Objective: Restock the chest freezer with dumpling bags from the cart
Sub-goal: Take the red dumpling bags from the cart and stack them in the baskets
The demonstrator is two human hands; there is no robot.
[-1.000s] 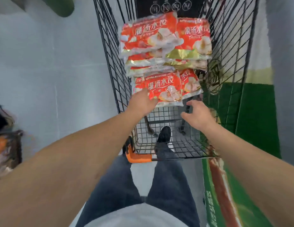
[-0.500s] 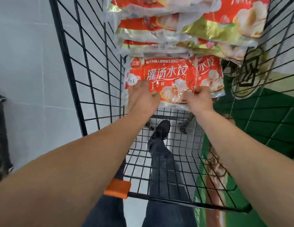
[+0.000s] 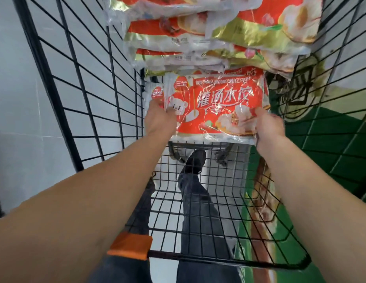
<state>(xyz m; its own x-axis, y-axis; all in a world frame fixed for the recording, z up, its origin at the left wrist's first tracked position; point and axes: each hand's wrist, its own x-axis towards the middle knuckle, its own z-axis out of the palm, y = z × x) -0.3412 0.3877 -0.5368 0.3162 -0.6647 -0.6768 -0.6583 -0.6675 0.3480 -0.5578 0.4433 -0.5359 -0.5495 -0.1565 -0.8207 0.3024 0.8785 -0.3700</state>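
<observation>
Step in hand: pickup. Both hands are on the nearest dumpling bag point(image 3: 217, 107), a red pack w/ white Chinese lettering and a cartoon bear, lying at the near end of the load inside the wire shopping cart point(image 3: 92, 82). Left hand point(image 3: 159, 119) holds the bag's left edge, thumb on top near the bear; right hand point(image 3: 269, 125) holds the lower-right corner, fingers curled round the edge. So each grip is closed on the same bag, not wide, not empty.

Bag sits partly under the taller stack of dumpling bags point(image 3: 208, 31), which leans over its far edge. At least one more red pack lies beneath/beside it at left; can't tell how many. Cart floor nearer the person is bare wire, w/ a dark shoe point(image 3: 195, 162) and jeans showing through. Orange handle cap point(image 3: 130, 245) at the near rim. Green-tiled surface w/ printed graphics to the right, beyond the cart wall; can't tell if that's the chest freezer. Grey floor tiles point(image 3: 18, 111) at left.

Progress, as a judgement: early-ish, since plenty of bags remain in the cart.

Next move likely calls for: slide the bag toward the body to clear the overhanging stack, then lift over the rim. Frozen pack is slick and lumpy, so keep both grips firm. Risk: pulling it may topple the stack above.
</observation>
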